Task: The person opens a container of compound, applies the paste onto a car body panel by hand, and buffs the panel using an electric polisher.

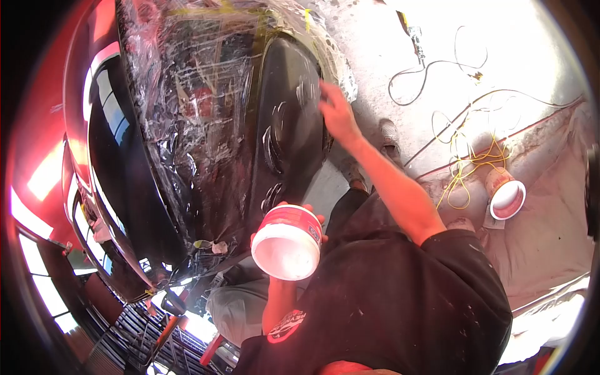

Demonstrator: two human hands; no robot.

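My left hand (322, 222) is wrapped round a white tub (286, 250) with a red label, its mouth tilted towards me and whitish inside. My right hand (339, 119) is at the right edge of a dark, curved car panel (284, 112), fingers stretched towards its surface and slightly apart. I cannot make out anything between them. Pale streaks and curved marks show on the panel. Clear plastic sheeting (200, 106) with yellowish tape covers the car beside it.
A red car body (47, 125) curves along the left. On the pale floor at right lie a tangled yellow cord (459, 162), a dark cable (406, 101) and a tipped container with a white rim (507, 200). A drop cloth (544, 225) lies beyond. Metal racks (137, 334) stand at lower left.
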